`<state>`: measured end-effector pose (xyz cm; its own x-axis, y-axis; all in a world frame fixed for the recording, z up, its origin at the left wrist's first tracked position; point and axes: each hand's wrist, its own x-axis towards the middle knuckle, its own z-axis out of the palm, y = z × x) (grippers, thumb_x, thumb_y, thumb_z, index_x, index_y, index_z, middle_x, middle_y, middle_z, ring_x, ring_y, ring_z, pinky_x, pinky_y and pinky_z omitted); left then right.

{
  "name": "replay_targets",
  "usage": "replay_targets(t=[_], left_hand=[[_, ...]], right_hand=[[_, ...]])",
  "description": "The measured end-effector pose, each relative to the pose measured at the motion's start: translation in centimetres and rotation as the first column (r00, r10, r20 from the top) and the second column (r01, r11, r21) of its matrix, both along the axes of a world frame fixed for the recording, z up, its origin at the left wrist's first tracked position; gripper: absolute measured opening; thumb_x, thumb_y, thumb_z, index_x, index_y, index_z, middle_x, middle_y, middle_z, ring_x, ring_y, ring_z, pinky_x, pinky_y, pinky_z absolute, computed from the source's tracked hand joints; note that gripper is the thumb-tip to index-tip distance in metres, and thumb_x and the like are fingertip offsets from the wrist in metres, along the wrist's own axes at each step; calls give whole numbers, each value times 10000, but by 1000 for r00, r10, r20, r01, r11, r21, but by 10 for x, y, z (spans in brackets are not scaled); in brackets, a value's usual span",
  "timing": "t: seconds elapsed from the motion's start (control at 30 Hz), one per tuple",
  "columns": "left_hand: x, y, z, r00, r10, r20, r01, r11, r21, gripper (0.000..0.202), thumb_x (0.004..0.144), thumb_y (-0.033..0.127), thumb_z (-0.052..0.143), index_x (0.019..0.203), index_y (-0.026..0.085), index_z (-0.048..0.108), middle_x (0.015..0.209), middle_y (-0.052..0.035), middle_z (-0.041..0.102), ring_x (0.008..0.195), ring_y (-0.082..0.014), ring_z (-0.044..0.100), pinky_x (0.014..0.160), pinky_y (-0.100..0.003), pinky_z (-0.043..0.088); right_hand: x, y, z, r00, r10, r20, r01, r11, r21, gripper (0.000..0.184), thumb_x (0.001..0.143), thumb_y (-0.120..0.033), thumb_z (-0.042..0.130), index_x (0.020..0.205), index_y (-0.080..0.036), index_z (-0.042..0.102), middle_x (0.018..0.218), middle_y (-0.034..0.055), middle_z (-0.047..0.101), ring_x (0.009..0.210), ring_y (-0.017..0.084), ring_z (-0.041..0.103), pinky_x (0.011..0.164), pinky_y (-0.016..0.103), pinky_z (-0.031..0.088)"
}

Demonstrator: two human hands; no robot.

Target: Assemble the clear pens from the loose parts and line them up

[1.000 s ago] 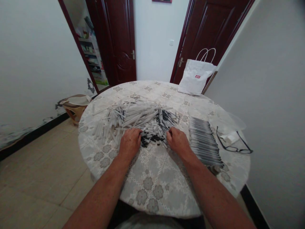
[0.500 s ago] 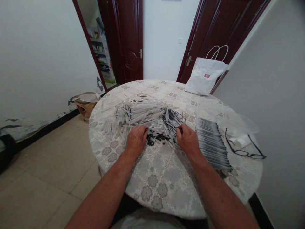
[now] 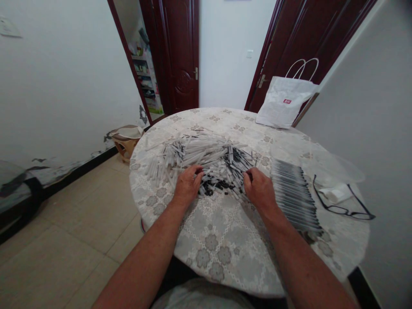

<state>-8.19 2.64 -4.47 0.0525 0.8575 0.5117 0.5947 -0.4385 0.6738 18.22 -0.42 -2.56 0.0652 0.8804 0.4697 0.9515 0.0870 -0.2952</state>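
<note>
A heap of white pen barrels and black pen parts (image 3: 206, 156) lies in the middle of a round table (image 3: 225, 240) with a flowered cloth. My left hand (image 3: 186, 185) rests on the near left edge of the heap, fingers curled down into the pieces. My right hand (image 3: 260, 189) sits at the near right edge, fingers bent and pinched among the black parts. What either hand holds is hidden. To the right of my right hand lies a neat row of assembled pens (image 3: 294, 195).
Black-framed glasses (image 3: 346, 205) and a clear plastic bag (image 3: 334, 171) lie at the table's right. A white paper bag (image 3: 285, 103) stands at the far edge by a dark door. A low stool (image 3: 127, 139) stands on the floor at left.
The camera has swung left, so the table has drifted right in view. Both hands stay at the heap's near edge, the right one reaching slightly further into the black parts.
</note>
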Motion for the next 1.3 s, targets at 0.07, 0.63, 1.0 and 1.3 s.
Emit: replay_targets(t=[0.07,0.63,1.0,1.3], left_hand=[[-2,2,-1,998,30,-52,-27,998,57,205,968,245,546,1089,197,704,1063,-89,749,1034,-236,690,968,-386,519],[5,13,2,791,220,-570,-190,975,113,311,948,149,527,1203,193,700,1090,-123,701,1050,-294,585,936,-409,469],[5,14,6,989,90,-119,-75,990,122,226,965,229,553,1092,191,736,1058,-116,690,1059,-261,616,971,-391,461],[0,14,15,484,82,871,222,952,-213,326,772,418,813,976,175,737,659,32,589,589,-117,548,561,-240,455]], right_hand=[[1,0,-1,1000,5,-1,-4,1000,4,196,995,-297,466,965,-194,630,926,97,714,839,231,627,765,309,394],[3,2,-5,998,60,-33,-57,994,92,182,983,-321,507,913,-195,617,868,83,704,786,221,628,717,306,390],[2,1,-1,982,135,-130,-100,963,249,193,994,-260,457,976,-186,635,921,90,698,851,227,638,795,324,454],[-5,-9,6,905,207,-373,-92,949,303,227,1005,-320,490,1076,-195,666,912,54,731,827,202,681,789,309,510]])
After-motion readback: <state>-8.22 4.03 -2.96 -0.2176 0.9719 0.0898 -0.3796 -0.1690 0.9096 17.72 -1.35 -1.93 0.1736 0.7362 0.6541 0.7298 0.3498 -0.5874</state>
